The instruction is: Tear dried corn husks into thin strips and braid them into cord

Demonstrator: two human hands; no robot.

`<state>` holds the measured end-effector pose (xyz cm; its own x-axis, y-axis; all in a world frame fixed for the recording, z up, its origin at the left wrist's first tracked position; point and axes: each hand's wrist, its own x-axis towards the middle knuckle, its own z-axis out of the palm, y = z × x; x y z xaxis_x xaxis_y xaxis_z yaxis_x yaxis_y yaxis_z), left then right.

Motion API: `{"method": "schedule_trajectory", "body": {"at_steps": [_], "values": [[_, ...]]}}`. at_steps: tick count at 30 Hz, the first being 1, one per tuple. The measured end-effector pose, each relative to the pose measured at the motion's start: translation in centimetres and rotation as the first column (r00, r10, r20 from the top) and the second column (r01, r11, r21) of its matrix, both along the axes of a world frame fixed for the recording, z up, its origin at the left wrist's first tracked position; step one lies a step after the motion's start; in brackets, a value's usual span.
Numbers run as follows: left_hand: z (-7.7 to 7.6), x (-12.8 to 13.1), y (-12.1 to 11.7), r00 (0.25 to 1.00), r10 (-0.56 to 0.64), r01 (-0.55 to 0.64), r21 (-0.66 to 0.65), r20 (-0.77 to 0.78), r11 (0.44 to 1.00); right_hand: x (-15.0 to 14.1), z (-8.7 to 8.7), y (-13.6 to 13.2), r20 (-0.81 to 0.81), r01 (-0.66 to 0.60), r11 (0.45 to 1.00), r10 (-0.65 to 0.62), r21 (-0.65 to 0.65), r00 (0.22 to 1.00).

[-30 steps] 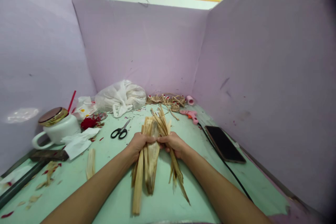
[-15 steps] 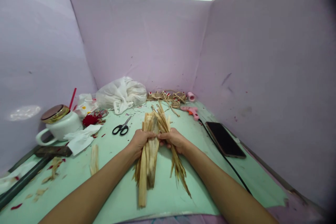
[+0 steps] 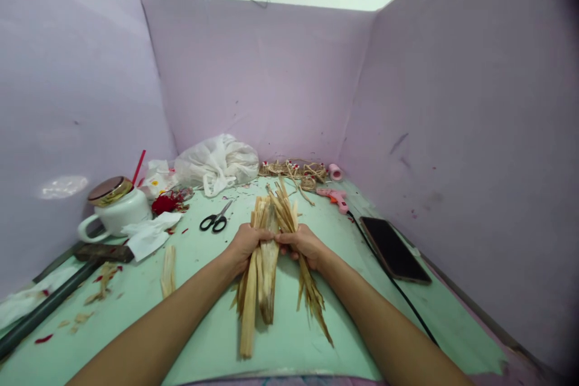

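Note:
Two bundles of dry, straw-coloured husk strips are in my hands above the green tabletop [image 3: 212, 319]. My left hand [image 3: 246, 246] is closed around the wider husk bundle [image 3: 268, 277], thumb across its front. Closed on the thinner bundle of husk strips [image 3: 312, 298] is my right hand [image 3: 305, 245], and its frayed ends hang down toward me. The thumbs meet in the middle, and the tops of both bundles lean together. Fingers behind the strips are mostly hidden. One loose husk strip [image 3: 169, 271] lies left of my left forearm.
Black-handled scissors [image 3: 215, 222] lie ahead on the left. A white mug [image 3: 122, 214], a hammer [image 3: 102, 252] and a plastic bag [image 3: 219, 160] stand or lie farther left. On the right are a pink glue gun [image 3: 335, 198] with its cord and a phone [image 3: 395, 250]. Purple panels [image 3: 262, 72] enclose the table.
The whole view has shifted slightly, so things appear a little farther right and lower. Both hands keep their hold on the husk bundles, with almost no change in grip.

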<state>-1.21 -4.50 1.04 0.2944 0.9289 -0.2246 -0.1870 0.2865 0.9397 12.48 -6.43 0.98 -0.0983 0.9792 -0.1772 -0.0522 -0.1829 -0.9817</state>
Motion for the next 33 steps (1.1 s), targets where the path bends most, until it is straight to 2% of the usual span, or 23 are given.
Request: {"method": "schedule_trajectory", "body": {"at_steps": [4, 9, 20, 25, 33], "values": [[0.0, 0.0, -0.1, 1.0, -0.007, 0.007, 0.033, -0.005, 0.999, -0.2, -0.1, -0.1, 0.044, 0.021, 1.0, -0.021, 0.017, 0.999], [0.4, 0.3, -0.4, 0.998, -0.043, 0.043, 0.005, 0.047, 0.999, -0.5, -0.5, 0.1, 0.08, 0.033, 0.998, -0.037, 0.06, 0.996], [0.6, 0.3, -0.3, 0.999, -0.032, 0.032, -0.014, 0.03, 0.999, -0.8, -0.7, 0.3, 0.032, 0.088, 0.995, -0.09, 0.044, 0.995], [0.9, 0.2, -0.5, 0.999, -0.046, 0.046, -0.006, 0.016, 0.999, -0.7, -0.7, 0.3, 0.037, 0.07, 0.996, -0.072, 0.056, 0.997], [0.6, 0.4, -0.5, 0.996, -0.046, 0.047, -0.02, 0.072, 0.999, -0.7, -1.1, 0.4, 0.033, 0.062, 0.996, -0.064, 0.062, 0.997]]}}
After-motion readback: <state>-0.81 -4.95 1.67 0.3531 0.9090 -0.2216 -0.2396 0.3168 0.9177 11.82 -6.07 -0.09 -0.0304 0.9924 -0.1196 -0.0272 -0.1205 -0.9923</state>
